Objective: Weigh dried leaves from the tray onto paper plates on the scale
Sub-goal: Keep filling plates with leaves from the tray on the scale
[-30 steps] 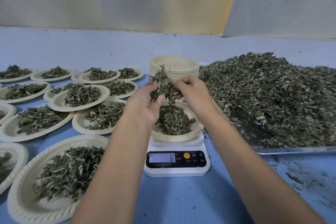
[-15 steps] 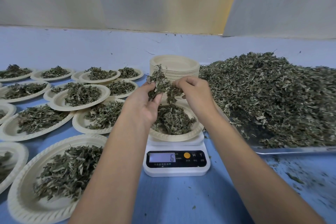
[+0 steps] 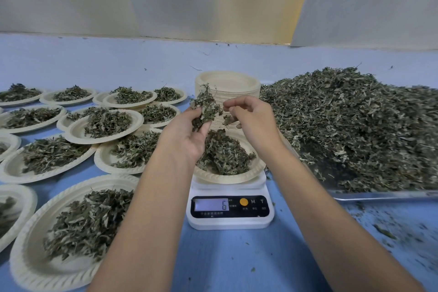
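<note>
Above the white digital kitchen scale [image 3: 230, 211], whose display shows 6, the left hand [image 3: 187, 135] grips a clump of dried green leaves [image 3: 206, 106] in its curled fingers. The right hand [image 3: 253, 118], just beside it, pinches a few leaf bits [image 3: 228, 119] at its curled fingertips. On the scale sits a round cream paper plate [image 3: 237, 176] holding a leaf pile [image 3: 225, 152]. Right of the scale lies a shiny metal tray [image 3: 379, 195] under a leaf heap [image 3: 355, 125]; behind the scale stands a stack of empty plates [image 3: 227, 83]; left of it, filled plates [image 3: 28, 261] cover the blue table [image 3: 237, 256].
</note>
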`<action>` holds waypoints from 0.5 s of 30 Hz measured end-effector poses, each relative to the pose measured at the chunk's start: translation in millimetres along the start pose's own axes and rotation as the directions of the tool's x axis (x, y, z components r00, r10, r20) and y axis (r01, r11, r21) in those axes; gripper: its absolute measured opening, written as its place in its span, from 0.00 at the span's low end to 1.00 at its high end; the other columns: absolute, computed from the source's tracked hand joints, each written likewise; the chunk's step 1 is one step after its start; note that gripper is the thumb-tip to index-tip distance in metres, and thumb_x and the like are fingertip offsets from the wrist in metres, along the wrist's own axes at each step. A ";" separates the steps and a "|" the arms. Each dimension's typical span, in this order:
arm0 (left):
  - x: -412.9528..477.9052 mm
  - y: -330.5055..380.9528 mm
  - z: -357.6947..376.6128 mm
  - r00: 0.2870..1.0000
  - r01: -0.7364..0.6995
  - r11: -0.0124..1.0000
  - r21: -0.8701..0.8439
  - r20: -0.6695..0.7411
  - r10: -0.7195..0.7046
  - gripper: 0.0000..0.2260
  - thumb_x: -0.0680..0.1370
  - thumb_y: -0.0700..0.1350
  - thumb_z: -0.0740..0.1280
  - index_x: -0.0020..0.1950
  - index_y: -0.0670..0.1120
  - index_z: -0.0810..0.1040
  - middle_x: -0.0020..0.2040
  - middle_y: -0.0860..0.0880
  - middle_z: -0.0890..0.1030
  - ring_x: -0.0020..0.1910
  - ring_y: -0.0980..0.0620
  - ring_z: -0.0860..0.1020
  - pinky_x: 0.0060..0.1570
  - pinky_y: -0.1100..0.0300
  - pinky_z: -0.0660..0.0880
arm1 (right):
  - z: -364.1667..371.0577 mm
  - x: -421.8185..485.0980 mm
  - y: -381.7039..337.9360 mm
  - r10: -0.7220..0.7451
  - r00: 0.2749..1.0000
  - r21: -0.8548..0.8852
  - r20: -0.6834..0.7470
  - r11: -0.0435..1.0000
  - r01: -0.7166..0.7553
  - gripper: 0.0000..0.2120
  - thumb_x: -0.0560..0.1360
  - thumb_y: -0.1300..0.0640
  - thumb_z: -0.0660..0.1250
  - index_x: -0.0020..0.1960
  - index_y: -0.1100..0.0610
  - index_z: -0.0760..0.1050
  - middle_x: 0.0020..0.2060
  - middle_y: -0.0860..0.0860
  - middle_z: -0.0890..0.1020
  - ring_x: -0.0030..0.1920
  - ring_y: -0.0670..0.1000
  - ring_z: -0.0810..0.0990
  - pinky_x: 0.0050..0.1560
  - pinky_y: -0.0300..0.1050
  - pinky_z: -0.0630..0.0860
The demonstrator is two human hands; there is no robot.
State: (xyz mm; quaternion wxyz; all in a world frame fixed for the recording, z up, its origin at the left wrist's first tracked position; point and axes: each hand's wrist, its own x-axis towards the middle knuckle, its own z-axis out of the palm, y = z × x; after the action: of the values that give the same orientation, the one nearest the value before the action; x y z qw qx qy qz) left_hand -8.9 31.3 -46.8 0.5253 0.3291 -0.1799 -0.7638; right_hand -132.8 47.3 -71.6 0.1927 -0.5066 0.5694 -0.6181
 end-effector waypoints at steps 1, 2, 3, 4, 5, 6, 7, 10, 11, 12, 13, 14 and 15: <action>-0.8 0.3 -0.2 1.000 0.003 1.000 -0.005 0.001 -0.003 0.09 0.79 0.33 0.62 0.58 0.36 0.75 0.52 0.41 0.75 0.53 0.47 0.76 0.54 0.60 0.75 | -0.2 0.3 0.8 -0.006 1.000 -0.009 -0.003 1.000 0.006 0.13 0.73 0.67 0.64 0.42 0.49 0.79 0.44 0.48 0.84 0.34 0.42 0.78 0.40 0.36 0.73; -0.4 0.4 -0.7 1.000 0.005 1.000 -0.010 0.005 -0.005 0.06 0.78 0.32 0.62 0.54 0.36 0.75 0.49 0.41 0.75 0.49 0.48 0.76 0.52 0.60 0.75 | -0.3 0.7 1.7 -0.014 1.000 -0.024 -0.007 1.000 0.013 0.14 0.72 0.68 0.64 0.42 0.49 0.79 0.43 0.46 0.83 0.35 0.41 0.77 0.41 0.36 0.74; -0.7 0.5 -0.6 1.000 0.008 1.000 -0.019 0.011 -0.007 0.04 0.78 0.32 0.62 0.50 0.36 0.75 0.47 0.41 0.75 0.47 0.48 0.77 0.51 0.61 0.76 | -0.5 1.1 2.6 -0.021 1.000 -0.036 -0.012 0.999 0.020 0.14 0.71 0.68 0.64 0.43 0.49 0.79 0.43 0.45 0.83 0.36 0.40 0.77 0.43 0.37 0.74; -0.4 0.4 -0.8 1.000 0.009 1.000 -0.025 0.016 -0.008 0.03 0.78 0.32 0.62 0.47 0.37 0.75 0.45 0.41 0.75 0.45 0.48 0.77 0.50 0.61 0.76 | -0.5 1.3 3.3 -0.025 1.000 -0.037 -0.018 0.999 0.024 0.15 0.70 0.69 0.65 0.45 0.49 0.78 0.43 0.44 0.82 0.38 0.41 0.77 0.45 0.37 0.75; -0.5 0.4 -0.7 1.000 0.009 1.000 -0.026 0.017 -0.008 0.04 0.78 0.32 0.62 0.46 0.37 0.74 0.45 0.41 0.75 0.45 0.48 0.77 0.49 0.61 0.76 | -0.3 1.4 3.7 -0.027 0.999 -0.030 -0.023 0.999 0.026 0.15 0.70 0.69 0.66 0.47 0.50 0.77 0.43 0.44 0.82 0.38 0.41 0.77 0.46 0.37 0.75; 0.1 0.2 -0.8 1.000 0.008 1.000 -0.025 0.019 -0.007 0.03 0.78 0.32 0.62 0.47 0.37 0.75 0.46 0.41 0.75 0.44 0.48 0.77 0.48 0.61 0.76 | -0.2 1.4 4.1 -0.028 0.999 -0.022 -0.028 0.999 0.028 0.16 0.70 0.69 0.67 0.49 0.50 0.76 0.44 0.43 0.81 0.38 0.41 0.76 0.46 0.38 0.75; 0.0 -0.1 -0.6 1.000 0.005 1.000 -0.018 0.021 -0.004 0.04 0.78 0.32 0.62 0.51 0.36 0.75 0.48 0.41 0.75 0.46 0.48 0.77 0.49 0.61 0.76 | 0.2 1.4 4.2 -0.030 0.999 -0.018 -0.031 0.999 0.029 0.16 0.70 0.69 0.68 0.50 0.50 0.76 0.44 0.43 0.80 0.37 0.41 0.75 0.45 0.39 0.75; 0.3 -2.0 -0.3 1.000 -0.001 1.000 0.014 0.010 0.000 0.09 0.79 0.32 0.62 0.59 0.36 0.74 0.60 0.40 0.74 0.58 0.47 0.75 0.56 0.60 0.75 | 2.3 1.3 2.0 -0.017 1.000 0.008 -0.017 1.000 0.017 0.13 0.72 0.66 0.67 0.51 0.51 0.75 0.44 0.44 0.80 0.38 0.41 0.77 0.42 0.38 0.75; 0.5 -2.5 -0.3 1.000 0.001 1.000 0.018 0.015 -0.001 0.07 0.79 0.32 0.62 0.56 0.36 0.75 0.62 0.39 0.73 0.61 0.46 0.74 0.57 0.60 0.75 | 3.5 1.1 0.6 -0.009 1.000 0.031 -0.003 0.999 0.009 0.11 0.73 0.65 0.67 0.51 0.52 0.76 0.44 0.46 0.80 0.37 0.41 0.77 0.40 0.38 0.73; 0.5 -2.8 0.0 1.000 0.006 1.000 0.016 0.019 -0.006 0.05 0.79 0.32 0.62 0.52 0.36 0.75 0.63 0.39 0.73 0.62 0.46 0.74 0.58 0.59 0.75 | 4.5 0.9 -0.7 -0.005 1.000 0.049 0.011 0.999 0.004 0.09 0.74 0.63 0.66 0.51 0.52 0.76 0.43 0.47 0.80 0.34 0.41 0.77 0.38 0.37 0.71; 0.4 -2.6 0.3 1.000 0.008 1.000 0.012 0.021 -0.009 0.04 0.78 0.32 0.62 0.51 0.36 0.74 0.63 0.39 0.73 0.62 0.46 0.75 0.58 0.59 0.75 | 5.3 0.7 -1.6 -0.003 1.000 0.060 0.023 0.998 0.002 0.07 0.75 0.62 0.66 0.51 0.53 0.76 0.43 0.48 0.80 0.32 0.41 0.77 0.38 0.38 0.70; 0.0 -2.0 0.3 1.000 0.004 1.000 0.007 0.023 -0.004 0.05 0.78 0.32 0.62 0.53 0.36 0.74 0.63 0.39 0.74 0.62 0.46 0.75 0.58 0.59 0.75 | 5.9 0.5 -2.3 -0.002 0.999 0.063 0.036 0.998 0.000 0.07 0.75 0.61 0.66 0.51 0.53 0.77 0.43 0.49 0.80 0.31 0.41 0.76 0.38 0.38 0.70; 1.1 -1.7 -0.1 1.000 -0.008 1.000 -0.001 0.020 0.009 0.08 0.78 0.32 0.62 0.56 0.35 0.74 0.63 0.40 0.74 0.62 0.46 0.75 0.57 0.59 0.75 | 6.1 0.3 -2.9 -0.002 0.999 0.063 0.046 0.998 -0.001 0.06 0.75 0.61 0.66 0.51 0.53 0.77 0.44 0.49 0.80 0.31 0.41 0.76 0.39 0.39 0.70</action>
State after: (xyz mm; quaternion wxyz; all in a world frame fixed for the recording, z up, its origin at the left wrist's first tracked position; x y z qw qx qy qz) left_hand -10.3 31.0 -48.3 0.5269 0.3202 -0.1862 -0.7650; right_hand -126.8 44.8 -69.8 0.2214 -0.5146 0.5447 -0.6241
